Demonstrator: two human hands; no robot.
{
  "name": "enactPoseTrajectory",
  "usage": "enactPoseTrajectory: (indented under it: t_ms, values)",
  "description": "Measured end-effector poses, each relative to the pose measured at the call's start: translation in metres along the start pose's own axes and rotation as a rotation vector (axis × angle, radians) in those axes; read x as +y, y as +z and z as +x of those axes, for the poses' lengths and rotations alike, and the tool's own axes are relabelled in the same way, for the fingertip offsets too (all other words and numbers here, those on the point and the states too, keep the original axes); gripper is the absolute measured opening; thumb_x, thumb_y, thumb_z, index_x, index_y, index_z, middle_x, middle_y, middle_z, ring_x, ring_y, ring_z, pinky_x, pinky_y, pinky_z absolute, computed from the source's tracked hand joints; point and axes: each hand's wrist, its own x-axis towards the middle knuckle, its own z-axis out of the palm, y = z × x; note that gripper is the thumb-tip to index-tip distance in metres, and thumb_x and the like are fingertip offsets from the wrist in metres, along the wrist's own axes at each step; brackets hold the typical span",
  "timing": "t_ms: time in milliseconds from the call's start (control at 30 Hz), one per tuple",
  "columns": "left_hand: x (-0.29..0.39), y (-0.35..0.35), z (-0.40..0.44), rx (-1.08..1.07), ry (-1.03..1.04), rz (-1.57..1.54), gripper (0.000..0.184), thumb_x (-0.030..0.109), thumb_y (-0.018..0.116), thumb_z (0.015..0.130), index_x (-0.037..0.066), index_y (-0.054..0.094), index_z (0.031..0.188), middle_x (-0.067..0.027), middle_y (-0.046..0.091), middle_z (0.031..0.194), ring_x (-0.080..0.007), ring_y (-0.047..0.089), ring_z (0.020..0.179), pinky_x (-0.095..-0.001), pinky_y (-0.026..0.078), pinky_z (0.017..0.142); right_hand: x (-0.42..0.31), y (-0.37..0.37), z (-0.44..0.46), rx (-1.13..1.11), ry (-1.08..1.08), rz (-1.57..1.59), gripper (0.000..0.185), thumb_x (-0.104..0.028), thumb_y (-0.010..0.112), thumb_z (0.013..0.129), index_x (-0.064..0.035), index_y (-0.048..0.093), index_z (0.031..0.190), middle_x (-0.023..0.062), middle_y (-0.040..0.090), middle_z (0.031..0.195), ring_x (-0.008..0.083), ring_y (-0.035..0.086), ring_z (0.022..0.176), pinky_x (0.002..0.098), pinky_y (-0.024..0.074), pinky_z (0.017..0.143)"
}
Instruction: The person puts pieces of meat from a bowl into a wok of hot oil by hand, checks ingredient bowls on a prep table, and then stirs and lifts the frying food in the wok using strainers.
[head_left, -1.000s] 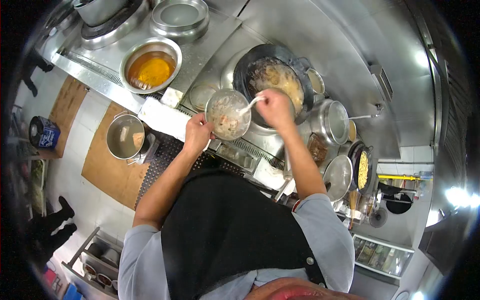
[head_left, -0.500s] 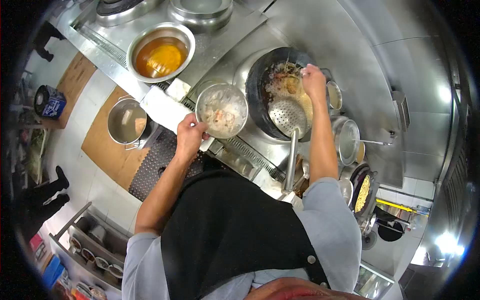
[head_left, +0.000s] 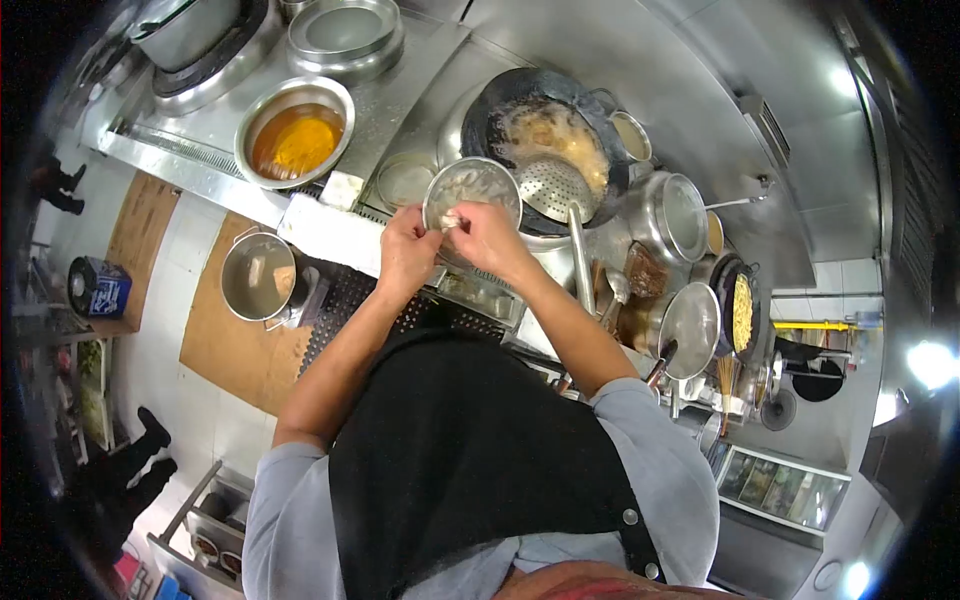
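My left hand [head_left: 405,255] grips the near rim of a metal bowl [head_left: 510,205] that holds pale, wet-looking food pieces. At the bowl's near side, my right hand [head_left: 488,240] is closed with its fingertips on a pale coated food piece [head_left: 452,219]. Just beyond the bowl, a dark wok [head_left: 487,100] contains bubbling oil [head_left: 550,130] with browned bits in it. A perforated skimmer [head_left: 556,187] rests in the wok, its thick handle pointing toward me. No hand is on the skimmer.
A metal basin of orange liquid [head_left: 300,142] stands at the left. On the floor side is a pot of water [head_left: 258,278] with pale chunks. Lidded pots [head_left: 675,215] and a pan of yellow noodles [head_left: 742,312] line the right. A co-worker's legs [head_left: 130,480] show far left.
My right hand has come back from above the wok to the bowl and now pinches a food piece. The view has shifted. The oil shows more pale foam.
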Motion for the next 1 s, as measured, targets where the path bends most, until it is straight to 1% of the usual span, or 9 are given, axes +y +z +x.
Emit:
enactPoseTrajectory:
  t_ms: [67,100,167,200,400,600,667,800,1000]
  values:
    - [-0.003,-0.002,-0.005,-0.006,-0.032,-0.035,0.003,-0.003,0.064,0.083,-0.006,0.062,0.081,-0.0098,0.060,0.088,-0.0173,0.061,0.060,-0.0277,0.051,0.049,0.000,-0.020,-0.012,0.042,0.174,0.087,0.019,-0.013,0.069,0.080,-0.0025,0.073,0.095,0.0214,0.069,0.080,0.0305,0.066,0.065,0.0409,0.0523,0.063]
    - [-0.008,-0.003,-0.004,-0.004,-0.086,-0.097,0.003,-0.003,0.065,0.082,-0.005,0.063,0.083,-0.0089,0.060,0.087,-0.0163,0.060,0.059,-0.0283,0.051,0.050,0.005,-0.034,-0.013,0.070,0.261,0.162,0.022,-0.015,0.072,0.085,-0.0013,0.074,0.101,0.0073,0.069,0.073,0.0135,0.061,0.063,0.0336,0.0492,0.059]
    - [-0.013,-0.007,-0.003,-0.002,-0.166,-0.205,0.004,-0.003,0.066,0.082,-0.003,0.063,0.085,-0.0064,0.059,0.076,-0.0146,0.059,0.056,-0.0284,0.049,0.048,0.026,-0.062,0.001,0.107,0.282,0.270,0.015,-0.010,0.072,0.090,-0.0035,0.075,0.104,0.0004,0.071,0.080,0.0070,0.061,0.063,0.0247,0.0491,0.054]
    - [-0.017,-0.011,-0.001,0.010,-0.164,-0.211,0.004,-0.003,0.066,0.082,-0.003,0.063,0.085,-0.0064,0.059,0.076,-0.0146,0.059,0.056,-0.0284,0.049,0.048,0.029,-0.082,0.009,0.138,0.433,0.441,0.017,-0.012,0.076,0.088,-0.0040,0.074,0.103,0.0026,0.072,0.084,0.0105,0.064,0.067,0.0273,0.0522,0.059]
    - [-0.040,-0.021,0.002,0.163,-0.276,-0.370,0.006,-0.003,0.064,0.084,0.000,0.060,0.081,-0.0075,0.062,0.070,-0.0142,0.058,0.053,-0.0272,0.048,0.050,0.175,-0.167,0.090,0.279,0.368,0.235,0.012,-0.011,0.073,0.087,-0.0043,0.072,0.097,0.0024,0.069,0.080,0.0091,0.061,0.066,0.0269,0.0507,0.059]
    - [-0.063,-0.022,0.005,0.292,-0.349,-0.357,0.005,-0.003,0.063,0.083,0.000,0.060,0.083,-0.0096,0.064,0.071,-0.0150,0.057,0.052,-0.0282,0.048,0.050,0.295,-0.179,0.156,-0.146,0.430,-0.437,0.034,-0.019,0.073,0.080,-0.0058,0.076,0.111,0.0184,0.076,0.106,0.0332,0.074,0.093,0.0427,0.0563,0.086]
    - [-0.066,-0.023,0.005,0.317,-0.357,-0.358,0.005,-0.003,0.063,0.083,0.000,0.060,0.083,-0.0100,0.064,0.071,-0.0152,0.058,0.053,-0.0283,0.047,0.050,0.297,-0.188,0.166,0.000,0.377,-0.473,0.040,-0.018,0.072,0.079,-0.0096,0.076,0.118,0.0207,0.072,0.116,0.0403,0.069,0.108,0.0463,0.0538,0.095]
    - [-0.062,-0.020,0.007,0.295,-0.350,-0.351,0.005,-0.003,0.063,0.083,0.000,0.060,0.083,-0.0101,0.064,0.072,-0.0150,0.059,0.055,-0.0281,0.048,0.051,0.269,-0.193,0.169,0.273,0.352,-0.582,0.028,-0.025,0.073,0.084,-0.0063,0.076,0.105,0.0196,0.074,0.108,0.0412,0.070,0.105,0.0494,0.0546,0.091]
    - [-0.041,-0.016,0.010,0.145,-0.266,-0.332,0.013,-0.004,0.065,0.082,0.001,0.055,0.075,-0.0107,0.066,0.086,-0.0158,0.060,0.059,-0.0280,0.051,0.051,0.082,-0.153,0.096,0.101,0.191,0.079,0.018,-0.020,0.074,0.089,-0.0072,0.076,0.101,0.0085,0.077,0.093,0.0162,0.069,0.084,0.0347,0.0552,0.077]
